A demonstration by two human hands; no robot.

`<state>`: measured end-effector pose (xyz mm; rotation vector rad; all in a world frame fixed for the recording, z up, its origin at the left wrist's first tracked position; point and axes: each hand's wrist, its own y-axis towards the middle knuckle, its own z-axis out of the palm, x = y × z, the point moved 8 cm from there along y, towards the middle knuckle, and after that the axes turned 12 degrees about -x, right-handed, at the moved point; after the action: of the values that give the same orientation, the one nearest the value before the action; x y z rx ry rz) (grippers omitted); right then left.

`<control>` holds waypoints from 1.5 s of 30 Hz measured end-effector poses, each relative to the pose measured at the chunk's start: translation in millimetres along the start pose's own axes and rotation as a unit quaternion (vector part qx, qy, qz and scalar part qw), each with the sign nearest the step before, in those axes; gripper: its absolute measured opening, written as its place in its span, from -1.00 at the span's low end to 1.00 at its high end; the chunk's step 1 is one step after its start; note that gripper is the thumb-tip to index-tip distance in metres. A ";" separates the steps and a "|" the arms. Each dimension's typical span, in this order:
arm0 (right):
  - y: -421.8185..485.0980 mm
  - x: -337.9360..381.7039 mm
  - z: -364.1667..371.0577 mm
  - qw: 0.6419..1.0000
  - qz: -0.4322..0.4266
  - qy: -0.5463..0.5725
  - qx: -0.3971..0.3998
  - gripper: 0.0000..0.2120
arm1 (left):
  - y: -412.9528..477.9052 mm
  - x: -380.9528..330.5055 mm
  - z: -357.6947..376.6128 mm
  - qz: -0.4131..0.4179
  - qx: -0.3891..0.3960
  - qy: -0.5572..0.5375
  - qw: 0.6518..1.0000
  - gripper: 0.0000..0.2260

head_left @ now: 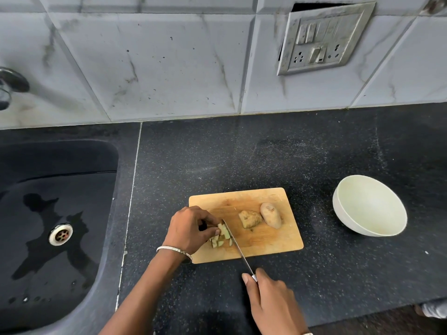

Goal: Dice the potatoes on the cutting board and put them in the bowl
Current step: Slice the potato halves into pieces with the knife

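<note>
Dicing is under way. The left hand (191, 228) pinches a cluster of potato pieces (221, 235) on the cutting board (266, 240). The right hand (273, 298) is wrapped round the handle of the knife (238, 247), whose blade lies just beside the left fingertips. One potato chunk (250, 218) and a second chunk (271, 215) wait right of the blade. The bowl (372, 204) sits well right of both hands, seemingly unfilled. The next cut wants tucked fingertips.

Bare forearms, one bangle (174, 251)
A thin silver band was worn on the left wrist, at the cutting board's (266, 240) front left corner.
</note>
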<state>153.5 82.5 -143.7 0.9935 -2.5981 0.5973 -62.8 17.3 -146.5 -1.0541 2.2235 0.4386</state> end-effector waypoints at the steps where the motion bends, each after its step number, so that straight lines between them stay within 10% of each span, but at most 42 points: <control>1: -0.8 -0.2 -0.2 1.000 0.001 0.008 0.001 -0.67 | -0.2 -0.2 -0.6 -0.006 0.001 -0.009 1.000 -0.86; 25: 3.4 -45.0 -53.3 0.977 0.049 0.061 -0.200 -0.58 | 9.6 -63.5 27.1 0.083 -0.029 0.041 0.995 -0.63; 45: 21.0 -34.0 -17.0 0.990 0.002 0.046 -0.137 -0.47 | 9.4 -38.9 44.7 0.059 -0.075 -0.039 0.995 -0.72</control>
<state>165.7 123.9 -148.6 0.8514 -2.5147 0.2691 -33.6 69.3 -153.7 -0.9668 2.2170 0.6975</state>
